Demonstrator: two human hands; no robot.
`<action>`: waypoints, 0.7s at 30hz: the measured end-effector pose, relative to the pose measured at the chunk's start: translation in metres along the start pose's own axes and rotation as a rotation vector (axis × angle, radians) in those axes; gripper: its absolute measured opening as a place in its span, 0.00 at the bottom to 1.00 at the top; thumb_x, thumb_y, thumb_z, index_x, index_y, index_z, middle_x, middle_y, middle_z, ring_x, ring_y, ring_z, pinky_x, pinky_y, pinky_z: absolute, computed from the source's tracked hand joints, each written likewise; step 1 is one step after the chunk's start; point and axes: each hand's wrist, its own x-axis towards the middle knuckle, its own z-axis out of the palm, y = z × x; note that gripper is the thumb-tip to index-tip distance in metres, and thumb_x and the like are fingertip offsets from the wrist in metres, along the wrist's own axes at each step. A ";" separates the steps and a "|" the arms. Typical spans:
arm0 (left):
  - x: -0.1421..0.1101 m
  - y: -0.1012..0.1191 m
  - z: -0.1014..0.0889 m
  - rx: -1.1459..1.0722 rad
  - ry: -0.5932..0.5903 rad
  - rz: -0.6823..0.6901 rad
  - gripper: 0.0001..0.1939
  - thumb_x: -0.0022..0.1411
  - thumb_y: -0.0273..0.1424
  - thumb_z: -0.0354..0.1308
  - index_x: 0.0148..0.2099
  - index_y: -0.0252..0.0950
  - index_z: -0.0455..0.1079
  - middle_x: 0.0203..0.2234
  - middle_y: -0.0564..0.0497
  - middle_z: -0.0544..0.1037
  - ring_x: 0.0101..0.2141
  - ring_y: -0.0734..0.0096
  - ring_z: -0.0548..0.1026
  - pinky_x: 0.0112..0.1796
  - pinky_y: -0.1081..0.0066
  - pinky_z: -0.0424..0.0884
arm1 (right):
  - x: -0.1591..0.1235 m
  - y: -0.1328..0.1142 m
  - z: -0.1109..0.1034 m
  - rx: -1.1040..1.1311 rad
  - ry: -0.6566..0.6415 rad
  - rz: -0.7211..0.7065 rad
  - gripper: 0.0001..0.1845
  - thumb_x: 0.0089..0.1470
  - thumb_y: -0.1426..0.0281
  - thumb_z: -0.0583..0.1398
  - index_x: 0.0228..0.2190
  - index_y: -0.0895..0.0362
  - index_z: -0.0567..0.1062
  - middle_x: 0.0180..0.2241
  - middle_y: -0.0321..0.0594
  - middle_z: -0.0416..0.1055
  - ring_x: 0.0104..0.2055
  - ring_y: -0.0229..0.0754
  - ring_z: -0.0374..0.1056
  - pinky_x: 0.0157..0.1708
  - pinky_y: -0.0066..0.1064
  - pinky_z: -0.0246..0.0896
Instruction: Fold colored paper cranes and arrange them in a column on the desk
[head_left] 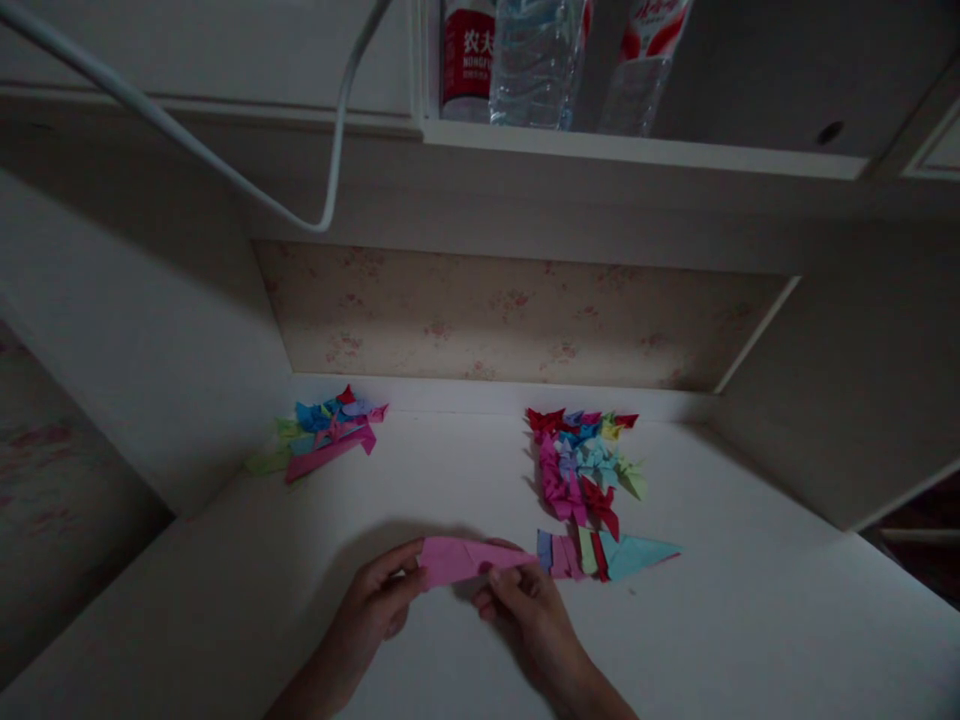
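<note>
A folded strip of pink paper (457, 560) is held up between my two hands, just above the white tabletop. My left hand (382, 590) pinches its left end with thumb and fingers. At its right part, the thumb and fingers of my right hand (525, 595) close on the lower edge; some of those fingers are behind the paper. Close by on the right lies a row of folded paper pieces (566, 555) in blue, pink, green and red, with a light-blue pointed piece (637, 555) at its right end.
Colourful origami figures (589, 455) are heaped at the back right, and another pile of folded paper (330, 430) lies at the back left. Plastic bottles (532, 65) stand on the shelf above. A white bent cable or tube (322, 215) hangs at the upper left.
</note>
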 end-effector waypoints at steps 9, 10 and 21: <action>-0.003 0.001 0.008 0.046 -0.075 -0.026 0.25 0.53 0.43 0.63 0.49 0.34 0.75 0.22 0.56 0.64 0.17 0.84 0.52 0.17 0.76 0.45 | 0.000 0.004 -0.005 -0.236 -0.021 -0.038 0.24 0.50 0.53 0.63 0.18 0.61 0.80 0.19 0.43 0.74 0.23 0.37 0.65 0.28 0.29 0.58; -0.002 0.001 0.009 0.043 -0.066 -0.029 0.25 0.53 0.44 0.64 0.49 0.34 0.74 0.22 0.56 0.65 0.16 0.84 0.52 0.17 0.76 0.45 | 0.000 0.004 -0.005 -0.255 -0.009 -0.039 0.25 0.50 0.53 0.63 0.17 0.61 0.79 0.18 0.42 0.72 0.22 0.37 0.63 0.28 0.29 0.57; -0.002 -0.005 0.013 0.132 -0.121 -0.072 0.23 0.55 0.50 0.59 0.33 0.32 0.71 0.15 0.62 0.51 0.17 0.82 0.48 0.18 0.76 0.42 | -0.003 -0.001 -0.003 -0.300 0.050 -0.046 0.29 0.50 0.50 0.62 0.12 0.60 0.76 0.12 0.37 0.66 0.18 0.34 0.55 0.24 0.28 0.51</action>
